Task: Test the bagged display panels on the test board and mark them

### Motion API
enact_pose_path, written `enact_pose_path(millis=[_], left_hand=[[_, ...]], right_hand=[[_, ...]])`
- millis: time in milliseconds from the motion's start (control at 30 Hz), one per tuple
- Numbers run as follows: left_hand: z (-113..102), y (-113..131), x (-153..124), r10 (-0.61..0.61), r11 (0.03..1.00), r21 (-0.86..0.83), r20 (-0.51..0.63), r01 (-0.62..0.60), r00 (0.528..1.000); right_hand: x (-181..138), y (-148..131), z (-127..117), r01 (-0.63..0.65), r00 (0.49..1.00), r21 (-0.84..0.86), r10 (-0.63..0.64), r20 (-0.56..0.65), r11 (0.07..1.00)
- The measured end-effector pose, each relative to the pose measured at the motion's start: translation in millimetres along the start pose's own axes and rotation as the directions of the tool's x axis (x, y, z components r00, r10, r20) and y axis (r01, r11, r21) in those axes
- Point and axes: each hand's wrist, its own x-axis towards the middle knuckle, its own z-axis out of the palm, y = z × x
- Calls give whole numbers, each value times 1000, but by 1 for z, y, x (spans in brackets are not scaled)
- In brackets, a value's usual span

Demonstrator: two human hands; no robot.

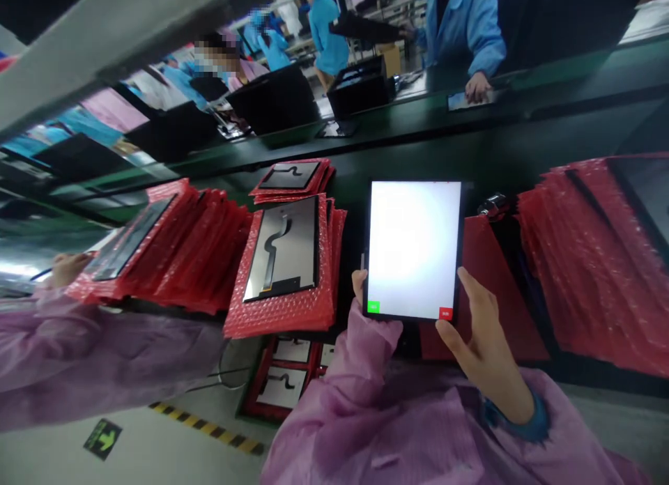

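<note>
A tablet-sized screen [412,248], lit white with a green box and a red box in its lower corners, is upright in front of me. My left hand [358,284] grips its lower left edge; most of that hand is hidden behind the screen and the pink sleeve. At the lower right corner, my right hand [486,339] has its fingers spread, the thumb by the red box and a fingertip at the right edge. To the left, a display panel [285,244] with a black flex cable rests on a stack of red bubble-wrap bags [285,316].
More red bubble-wrap bags [580,262] are stacked on the right, and others [203,255] on the left. A co-worker's hand [67,267] is at the far left. Across the green bench [418,140], another person's hand [477,88] touches a panel. Below is a red tray [261,408] with panels.
</note>
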Motion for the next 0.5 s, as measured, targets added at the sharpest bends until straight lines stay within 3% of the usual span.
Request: enact_pose_path(millis=[100,233,367,500], left_hand=[[10,-11,18,-84,967,-236,70,99,994],[14,-21,30,-98,833,-514,227,204,969],[15,-18,30,-104,813,-541,224,212,969],[18,-18,31,-180,869,-440,143,225,973]], right_hand=[[4,0,-20,28,1000,-115,-29,-6,993],[36,-12,-29,149,989,-255,-148,24,955],[85,-22,-8,335,940,-262,-301,163,905],[104,-19,18,376,921,-267,-327,211,887]])
